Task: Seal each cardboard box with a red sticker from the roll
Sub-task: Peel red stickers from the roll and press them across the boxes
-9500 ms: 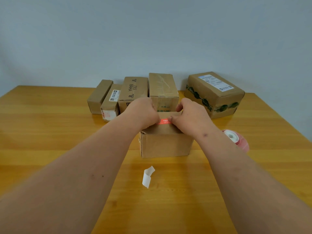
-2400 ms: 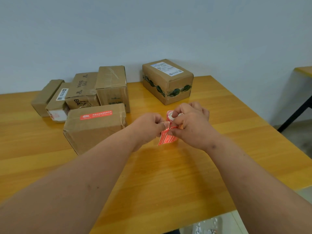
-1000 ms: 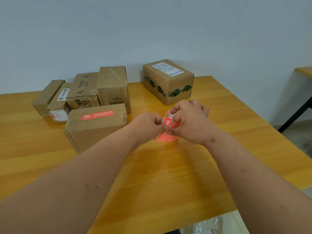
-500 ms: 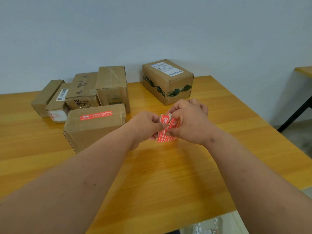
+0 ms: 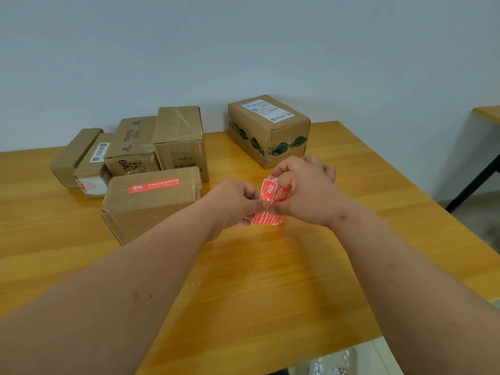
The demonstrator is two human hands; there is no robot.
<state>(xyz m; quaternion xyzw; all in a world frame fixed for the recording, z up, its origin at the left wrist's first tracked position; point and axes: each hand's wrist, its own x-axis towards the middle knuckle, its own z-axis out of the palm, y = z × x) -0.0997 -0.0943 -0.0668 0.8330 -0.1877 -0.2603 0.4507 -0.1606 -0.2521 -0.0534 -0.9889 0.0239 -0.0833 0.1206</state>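
I see the sticker roll (image 5: 280, 197) held above the tabletop (image 5: 270, 280) between my hands: my right hand (image 5: 305, 190) grips it, my left hand (image 5: 232, 203) pinches a red sticker (image 5: 266, 192) at its edge. The sealed box (image 5: 151, 201) sits just left.

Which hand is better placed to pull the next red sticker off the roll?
The left hand: it already pinches the free end of the red sticker, while the right hand grips the roll and can steady it.
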